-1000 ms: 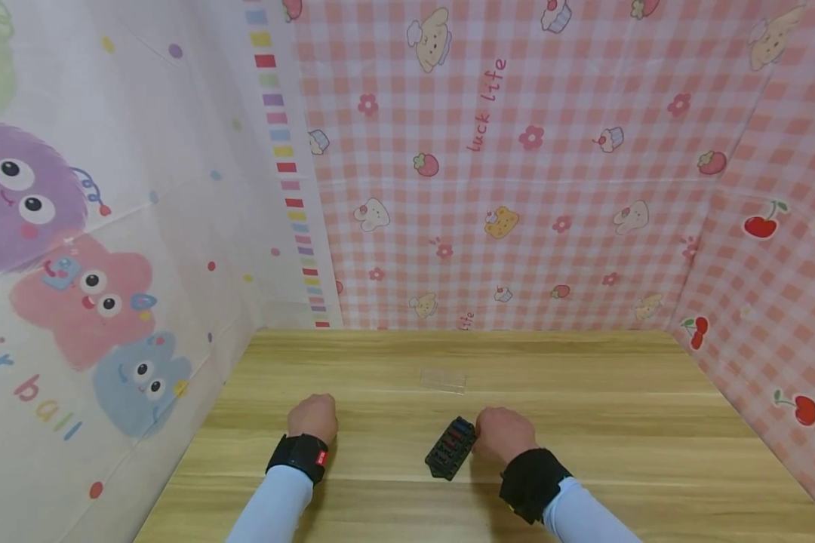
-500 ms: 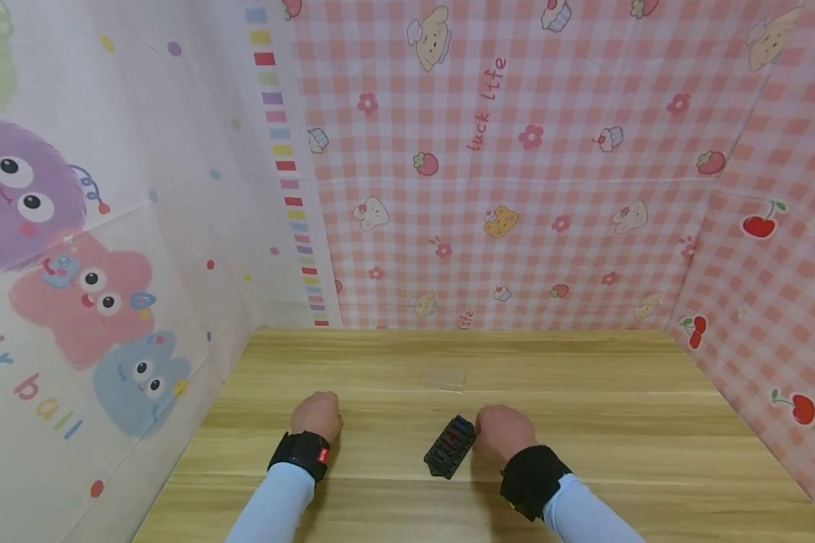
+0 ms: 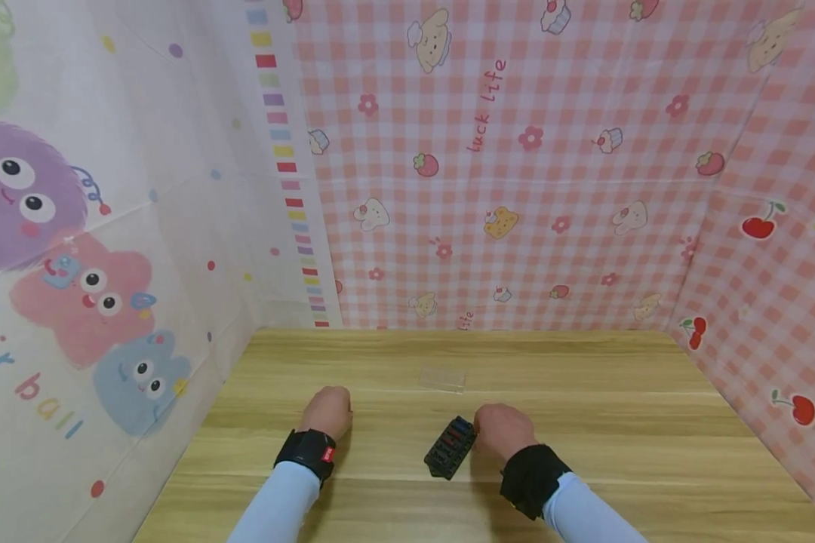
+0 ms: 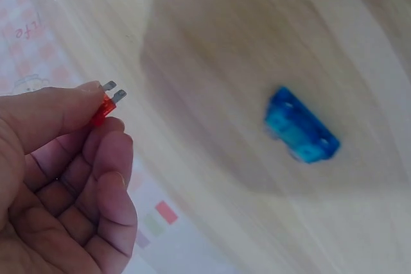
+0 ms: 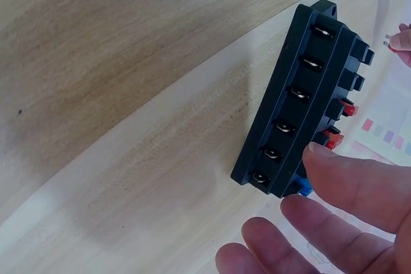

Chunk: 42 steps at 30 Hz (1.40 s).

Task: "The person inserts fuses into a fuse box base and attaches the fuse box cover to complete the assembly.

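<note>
My left hand [image 3: 327,413] pinches a red blade fuse [image 4: 101,112] between thumb and index finger, its two metal prongs sticking out past the fingertips. Close by on the tabletop lies a loose blue blade fuse [image 4: 302,126], hidden behind that hand in the head view. A black fuse block [image 3: 448,451] stands slantwise to the right of the left hand. My right hand [image 3: 504,431] holds it by the far end with thumb and index finger. Metal terminals line the block's side, and two red fuses [image 5: 332,139] and a blue fuse [image 5: 304,186] sit in its slots.
A clear plastic cover [image 3: 443,380] lies flat on the wooden table [image 3: 584,377], beyond the fuse block. Patterned cloth [image 3: 489,173] hangs behind the table and along its left and right sides. Both wrists wear black straps.
The left hand has slid to the right and slightly forward, nearer the fuse block. The right hand and the block keep their place.
</note>
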Each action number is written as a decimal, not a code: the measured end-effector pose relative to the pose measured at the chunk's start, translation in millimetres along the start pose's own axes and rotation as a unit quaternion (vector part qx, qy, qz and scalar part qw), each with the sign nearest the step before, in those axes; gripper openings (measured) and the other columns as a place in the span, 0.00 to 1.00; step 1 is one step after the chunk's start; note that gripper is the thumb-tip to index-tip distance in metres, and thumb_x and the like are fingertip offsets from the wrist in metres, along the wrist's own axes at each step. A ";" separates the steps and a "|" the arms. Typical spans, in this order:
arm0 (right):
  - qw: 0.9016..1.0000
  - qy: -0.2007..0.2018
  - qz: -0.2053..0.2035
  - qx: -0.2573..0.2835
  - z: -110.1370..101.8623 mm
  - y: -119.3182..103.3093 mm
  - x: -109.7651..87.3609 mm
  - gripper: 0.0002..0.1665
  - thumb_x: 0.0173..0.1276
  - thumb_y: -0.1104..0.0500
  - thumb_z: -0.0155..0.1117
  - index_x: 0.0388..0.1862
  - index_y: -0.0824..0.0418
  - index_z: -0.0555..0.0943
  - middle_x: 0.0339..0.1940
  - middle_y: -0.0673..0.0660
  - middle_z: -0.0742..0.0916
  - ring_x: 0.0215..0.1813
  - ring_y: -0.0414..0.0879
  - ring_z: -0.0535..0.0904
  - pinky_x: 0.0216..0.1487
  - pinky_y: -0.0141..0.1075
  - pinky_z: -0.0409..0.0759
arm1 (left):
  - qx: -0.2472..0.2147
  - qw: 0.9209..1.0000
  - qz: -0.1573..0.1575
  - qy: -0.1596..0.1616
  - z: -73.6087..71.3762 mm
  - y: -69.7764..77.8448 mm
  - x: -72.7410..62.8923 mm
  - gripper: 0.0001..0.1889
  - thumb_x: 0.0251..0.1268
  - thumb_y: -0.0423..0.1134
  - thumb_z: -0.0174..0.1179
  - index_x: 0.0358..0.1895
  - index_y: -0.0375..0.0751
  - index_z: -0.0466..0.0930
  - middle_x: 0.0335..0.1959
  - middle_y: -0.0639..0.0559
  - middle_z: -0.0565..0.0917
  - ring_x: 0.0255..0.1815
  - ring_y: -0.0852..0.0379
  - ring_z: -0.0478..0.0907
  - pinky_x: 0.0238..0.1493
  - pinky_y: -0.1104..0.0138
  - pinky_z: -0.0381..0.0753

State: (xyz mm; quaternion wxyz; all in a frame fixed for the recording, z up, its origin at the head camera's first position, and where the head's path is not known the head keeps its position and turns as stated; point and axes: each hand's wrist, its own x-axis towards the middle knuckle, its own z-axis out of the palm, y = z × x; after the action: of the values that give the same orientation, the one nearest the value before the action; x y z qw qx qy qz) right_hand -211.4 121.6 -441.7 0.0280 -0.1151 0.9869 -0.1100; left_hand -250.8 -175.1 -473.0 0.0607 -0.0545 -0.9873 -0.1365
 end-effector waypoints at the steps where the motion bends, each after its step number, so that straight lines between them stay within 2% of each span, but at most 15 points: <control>1: 1.000 -0.002 0.000 0.001 -0.7 -0.4 0.0 0.08 0.54 0.61 0.77 0.31 0.60 0.85 0.29 0.54 0.85 0.31 0.48 0.77 0.39 0.45 0.80 | -0.003 1.000 0.007 0.002 -0.7 1.3 -0.1 0.08 0.55 0.27 0.66 0.21 0.38 0.80 0.20 0.50 0.80 0.23 0.53 0.75 0.31 0.58 0.77; 7: 1.000 -0.003 -0.013 0.007 -2.2 -1.1 0.7 0.10 0.53 0.63 0.78 0.34 0.61 0.86 0.32 0.54 0.86 0.34 0.49 0.79 0.41 0.46 0.80 | -0.012 0.998 0.066 0.017 -3.4 8.2 0.0 0.07 0.53 0.25 0.67 0.22 0.39 0.82 0.21 0.51 0.81 0.25 0.53 0.77 0.34 0.59 0.79; 13: 1.000 -0.004 -0.026 0.016 -0.9 -0.2 3.4 0.12 0.52 0.64 0.78 0.35 0.61 0.86 0.33 0.54 0.86 0.35 0.49 0.77 0.44 0.48 0.79 | -0.014 0.994 0.107 0.003 -5.6 15.5 0.0 0.04 0.54 0.25 0.68 0.26 0.37 0.85 0.25 0.50 0.84 0.30 0.51 0.81 0.38 0.58 0.80; 17: 0.999 -0.004 -0.038 0.020 0.6 0.5 5.5 0.12 0.52 0.64 0.79 0.35 0.61 0.86 0.33 0.54 0.86 0.34 0.49 0.76 0.44 0.47 0.79 | -0.020 0.992 0.127 -0.005 -7.9 22.0 -1.3 0.03 0.53 0.26 0.69 0.28 0.37 0.86 0.28 0.50 0.85 0.33 0.51 0.82 0.40 0.58 0.80; 25: 0.998 -0.010 -0.066 0.013 -1.6 0.8 10.4 0.11 0.53 0.64 0.78 0.35 0.59 0.85 0.34 0.53 0.86 0.33 0.47 0.75 0.44 0.47 0.78 | -0.025 0.987 0.157 -0.029 -13.7 38.1 -2.4 0.06 0.54 0.25 0.68 0.25 0.39 0.84 0.24 0.53 0.82 0.28 0.56 0.76 0.36 0.61 0.78; 27: 0.997 -0.012 -0.075 0.010 -2.7 0.9 12.2 0.11 0.53 0.64 0.78 0.36 0.59 0.85 0.36 0.54 0.86 0.36 0.48 0.78 0.47 0.48 0.79 | -0.022 0.986 0.164 -0.035 -13.5 41.1 -2.0 0.07 0.55 0.26 0.68 0.25 0.40 0.84 0.24 0.54 0.82 0.27 0.57 0.75 0.36 0.63 0.77; 32: 0.993 -0.012 -0.118 -0.008 -3.8 2.3 17.1 0.16 0.51 0.66 0.79 0.39 0.59 0.86 0.35 0.54 0.83 0.35 0.48 0.77 0.45 0.47 0.79 | -0.005 0.981 0.190 -0.044 -11.8 47.3 -1.8 0.07 0.55 0.28 0.69 0.24 0.43 0.84 0.22 0.57 0.81 0.26 0.60 0.73 0.34 0.65 0.76; 34: 0.990 -0.009 -0.136 -0.023 -3.3 2.8 19.4 0.19 0.50 0.66 0.80 0.41 0.58 0.85 0.34 0.53 0.80 0.32 0.47 0.75 0.41 0.45 0.79 | 0.002 0.978 0.204 -0.046 -11.6 49.9 -1.8 0.07 0.55 0.28 0.69 0.24 0.43 0.84 0.22 0.58 0.80 0.26 0.60 0.73 0.34 0.66 0.76; 42: 0.982 -0.016 -0.173 -0.078 -2.0 -3.2 23.6 0.25 0.49 0.65 0.81 0.48 0.58 0.85 0.41 0.55 0.84 0.41 0.51 0.80 0.46 0.47 0.80 | 0.024 0.969 0.236 -0.064 -12.1 62.5 -1.1 0.06 0.56 0.30 0.70 0.26 0.45 0.85 0.23 0.60 0.81 0.26 0.63 0.73 0.35 0.67 0.77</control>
State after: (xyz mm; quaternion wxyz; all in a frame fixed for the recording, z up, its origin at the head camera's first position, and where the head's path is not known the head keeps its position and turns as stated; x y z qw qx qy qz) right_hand -233.7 113.5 -439.7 0.0148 -0.2878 0.9570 -0.0339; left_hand -240.7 -118.7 -445.1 0.0293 -0.2930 -0.9513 -0.0912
